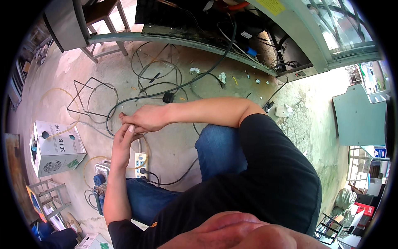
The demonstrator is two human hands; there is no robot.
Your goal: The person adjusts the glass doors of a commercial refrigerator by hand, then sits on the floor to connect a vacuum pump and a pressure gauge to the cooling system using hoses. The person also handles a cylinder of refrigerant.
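Note:
My left hand (123, 142) and my right hand (147, 118) meet in front of me above the concrete floor, fingertips touching, both with fingers closed. A thick black cable (174, 88) comes down from the machine, bends round at the left and reaches the fingers of my left hand. What lies between the fingers of my right hand is hidden. Below the hands stands a white power strip (141, 159) with a black plug (143, 170) in it. Beside my left forearm is a grey metal device with a blue round part (99, 179).
An opened machine cabinet (182, 40) spans the far side, with wires inside. Thin wire frames (92, 97), loose cables and paper scraps (222, 77) lie on the floor. A white carton (60, 148) with a yellowish hose stands at left, near a small metal stool (54, 197).

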